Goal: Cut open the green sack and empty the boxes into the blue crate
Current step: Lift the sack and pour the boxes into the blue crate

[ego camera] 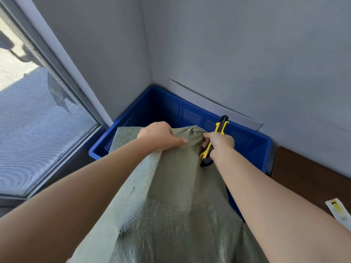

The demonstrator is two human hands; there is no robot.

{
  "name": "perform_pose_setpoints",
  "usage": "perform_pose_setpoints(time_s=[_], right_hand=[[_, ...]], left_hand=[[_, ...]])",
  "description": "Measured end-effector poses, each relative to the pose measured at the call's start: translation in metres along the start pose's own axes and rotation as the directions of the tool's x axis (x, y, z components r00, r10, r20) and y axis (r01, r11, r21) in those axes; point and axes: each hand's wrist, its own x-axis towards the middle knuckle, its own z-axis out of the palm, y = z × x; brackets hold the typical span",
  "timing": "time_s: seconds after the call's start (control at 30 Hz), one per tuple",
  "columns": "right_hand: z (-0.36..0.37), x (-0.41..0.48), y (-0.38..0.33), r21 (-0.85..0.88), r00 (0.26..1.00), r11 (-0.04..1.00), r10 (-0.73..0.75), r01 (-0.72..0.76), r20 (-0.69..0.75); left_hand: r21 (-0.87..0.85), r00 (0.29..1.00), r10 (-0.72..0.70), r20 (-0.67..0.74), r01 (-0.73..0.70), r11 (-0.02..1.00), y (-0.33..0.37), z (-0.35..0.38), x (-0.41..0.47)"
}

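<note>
A green woven sack [171,196] lies tilted with its far end resting over the near rim of the blue crate [190,111], which stands in the room's corner. My left hand [159,135] grips the sack's cloth near its far end. My right hand [220,142] holds a yellow and black utility knife [214,141] and also pinches the bunched end of the sack. No blade shows. No boxes are visible; the sack covers whatever is inside it and hides most of the crate's inside.
Grey walls meet right behind the crate. A window [38,120] with a mesh screen fills the left. A dark brown surface [313,175] lies to the right, with a white and yellow packet [339,210] at its edge.
</note>
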Motion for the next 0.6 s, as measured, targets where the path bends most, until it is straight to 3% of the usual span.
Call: perform_pose_setpoints(time_s=[0.1, 0.23, 0.4, 0.6], right_hand=[[0.003, 0.0, -0.002, 0.024, 0.999, 1.0, 0.003, -0.002, -0.032], [0.0, -0.003, -0.004, -0.033, 1.0, 0.999, 0.01, -0.009, 0.012], [-0.02, -0.008, -0.006, -0.383, 0.979, 0.917, -0.035, 0.112, 0.201], [-0.033, -0.024, -0.005, -0.461, 0.914, 0.883, 0.112, 0.088, 0.39]], left_hand=[[0.026, 0.999, 0.021, 0.036, -0.022, 0.999, 0.002, -0.004, -0.005], [-0.094, 0.993, 0.006, -0.117, -0.018, 0.995, 0.004, -0.002, -0.005], [-0.069, 0.961, 0.073, -0.267, -0.094, 0.993, 0.016, -0.004, 0.004], [-0.102, 0.957, 0.03, -0.289, -0.062, 0.993, 0.02, -0.004, 0.022]])
